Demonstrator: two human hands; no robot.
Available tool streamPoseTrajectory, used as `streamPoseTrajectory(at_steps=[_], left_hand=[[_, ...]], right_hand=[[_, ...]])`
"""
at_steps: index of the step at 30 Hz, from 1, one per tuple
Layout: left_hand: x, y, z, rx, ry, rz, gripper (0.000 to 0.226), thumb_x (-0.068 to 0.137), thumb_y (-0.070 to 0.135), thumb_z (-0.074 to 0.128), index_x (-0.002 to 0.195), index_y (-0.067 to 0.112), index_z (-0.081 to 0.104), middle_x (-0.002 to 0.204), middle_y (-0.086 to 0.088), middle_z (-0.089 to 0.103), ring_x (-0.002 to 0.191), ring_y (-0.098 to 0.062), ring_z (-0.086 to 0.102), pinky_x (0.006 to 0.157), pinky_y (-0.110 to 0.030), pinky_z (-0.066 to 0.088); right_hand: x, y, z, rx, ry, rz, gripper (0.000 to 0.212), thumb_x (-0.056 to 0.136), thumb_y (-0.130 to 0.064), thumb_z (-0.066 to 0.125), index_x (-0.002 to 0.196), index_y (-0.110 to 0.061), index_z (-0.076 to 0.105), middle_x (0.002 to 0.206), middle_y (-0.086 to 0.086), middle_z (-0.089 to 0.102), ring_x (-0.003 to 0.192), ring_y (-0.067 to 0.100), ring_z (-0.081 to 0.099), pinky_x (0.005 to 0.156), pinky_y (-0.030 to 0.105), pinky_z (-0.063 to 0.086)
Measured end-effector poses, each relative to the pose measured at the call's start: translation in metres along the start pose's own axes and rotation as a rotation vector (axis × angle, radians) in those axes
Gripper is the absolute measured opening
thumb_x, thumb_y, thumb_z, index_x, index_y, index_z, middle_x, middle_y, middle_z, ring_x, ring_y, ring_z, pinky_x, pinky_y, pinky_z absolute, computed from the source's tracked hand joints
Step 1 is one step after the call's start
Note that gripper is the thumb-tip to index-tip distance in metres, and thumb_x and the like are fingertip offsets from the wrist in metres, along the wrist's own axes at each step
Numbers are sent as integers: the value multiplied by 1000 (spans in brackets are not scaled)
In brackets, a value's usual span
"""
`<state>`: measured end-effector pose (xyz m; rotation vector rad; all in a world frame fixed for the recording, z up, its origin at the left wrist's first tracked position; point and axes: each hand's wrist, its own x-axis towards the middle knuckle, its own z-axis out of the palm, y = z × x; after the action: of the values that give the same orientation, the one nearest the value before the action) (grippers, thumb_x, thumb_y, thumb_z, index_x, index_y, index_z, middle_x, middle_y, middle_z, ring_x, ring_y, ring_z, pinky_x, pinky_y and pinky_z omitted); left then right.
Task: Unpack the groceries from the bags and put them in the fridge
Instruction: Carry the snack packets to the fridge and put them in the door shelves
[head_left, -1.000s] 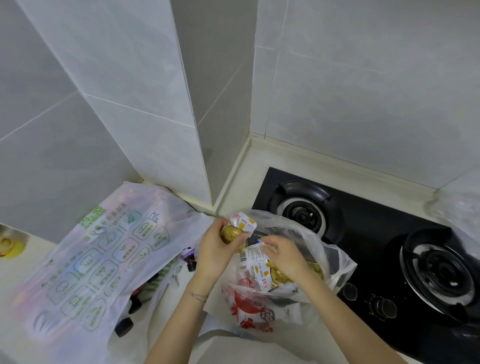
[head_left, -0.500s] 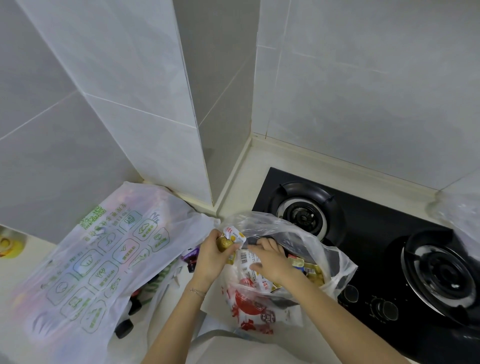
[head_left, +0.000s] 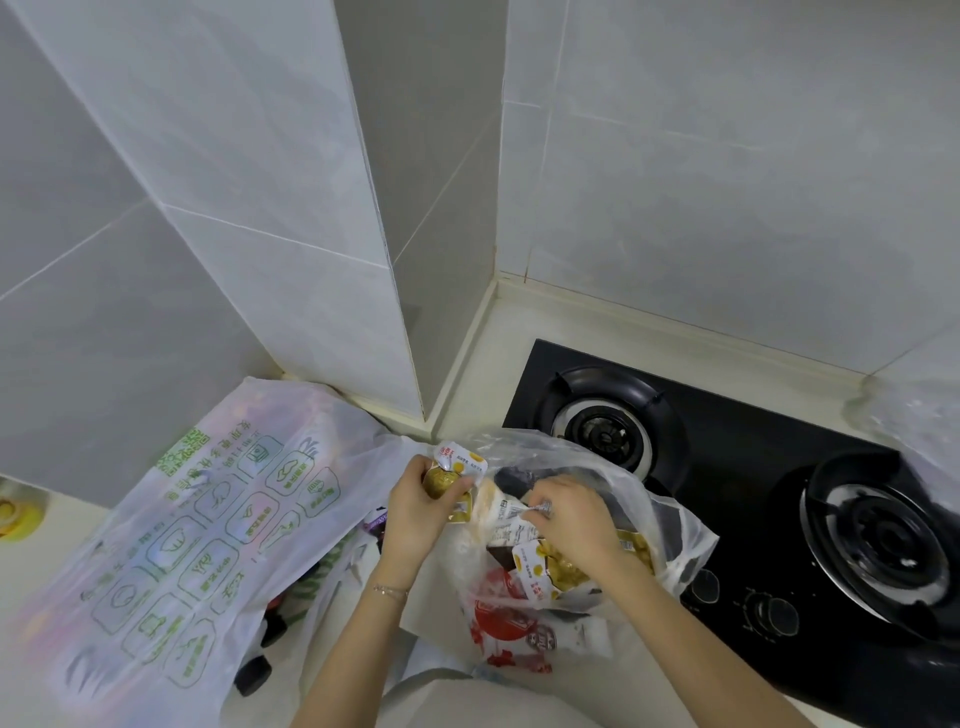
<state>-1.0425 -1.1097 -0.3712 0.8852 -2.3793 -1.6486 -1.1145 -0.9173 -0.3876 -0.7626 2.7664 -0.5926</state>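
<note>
A clear plastic bag (head_left: 670, 525) of groceries sits on the counter beside the stove. My left hand (head_left: 415, 514) grips a small gold snack packet (head_left: 449, 475) with a white and red label at the bag's left edge. My right hand (head_left: 566, 514) reaches into the bag's mouth and pinches a white labelled packet (head_left: 511, 517). More gold packets (head_left: 550, 564) and a red and white package (head_left: 506, 618) lie inside the bag.
A large white shopping bag (head_left: 171, 551) with green printing lies to the left, dark bottle caps (head_left: 254, 675) showing at its opening. A black two-burner gas stove (head_left: 779, 509) is on the right. Tiled walls close off the corner behind. A yellow object (head_left: 15, 514) sits far left.
My right hand has gone deeper into the clear bag and closed on a white packet. The left hand stays at the bag's edge with the gold packet.
</note>
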Motion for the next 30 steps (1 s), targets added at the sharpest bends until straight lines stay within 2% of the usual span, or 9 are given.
streamPoseTrajectory(at_steps=[3,6,12,15,19,22,24,27,30], left_hand=[[3,6,0,-23,1,-4,36,80,35,77,85,7,56,82,-11,64,72,-23,61,63,-26,49],[4,15,-1,-78,-19,-9,29,80,36,77,90,17,59,88,-3,67,81,-18,66,72,-33,54],[2,25,3,-42,-55,30,27,82,32,76,87,14,57,83,-2,64,76,-16,61,65,-22,49],[0,29,7,-52,-52,52,24,82,29,75,88,15,57,83,1,64,75,-12,61,61,-16,47],[-6,34,12,-228,-121,35,24,84,26,74,102,13,63,93,0,72,85,-13,70,75,-25,56],[-11,44,14,-415,-195,-3,27,89,21,68,112,9,63,104,-4,73,94,-18,71,81,-29,57],[-13,48,17,-495,-242,-21,32,88,22,67,116,7,60,110,-6,72,100,-22,70,85,-33,57],[-17,53,21,-542,-239,-48,39,82,25,70,115,7,59,109,-7,72,101,-25,70,86,-37,57],[-18,55,23,-580,-207,-64,34,83,20,69,112,5,59,107,-8,72,100,-27,70,86,-39,57]], right_hand=[[-5,-2,-16,20,39,10,14,85,-29,71,81,-17,65,89,-6,65,91,13,56,76,25,39],[-9,-1,-33,-11,60,-1,10,84,-27,71,82,-18,67,89,-7,66,92,13,56,78,24,34],[-15,7,-65,-90,-62,107,14,88,-29,62,78,-25,53,77,-8,61,76,12,55,68,28,43],[-16,11,-75,92,-118,202,18,92,-28,57,81,-18,47,72,-2,55,65,14,49,59,29,36],[-13,9,-81,425,-43,318,24,94,-30,57,81,-16,42,68,0,43,61,12,40,59,29,33],[-9,0,-81,628,34,391,21,92,-29,62,86,-15,47,81,8,58,72,18,56,65,30,45],[-8,-9,-80,811,67,440,16,90,-22,65,93,-17,49,94,0,67,83,16,66,69,27,53],[-10,-20,-77,1077,69,480,33,88,-10,67,111,-22,48,112,-4,66,93,13,68,67,24,55],[-15,-22,-77,1214,8,495,42,86,-2,66,119,-23,50,113,-4,67,100,13,67,73,26,56]])
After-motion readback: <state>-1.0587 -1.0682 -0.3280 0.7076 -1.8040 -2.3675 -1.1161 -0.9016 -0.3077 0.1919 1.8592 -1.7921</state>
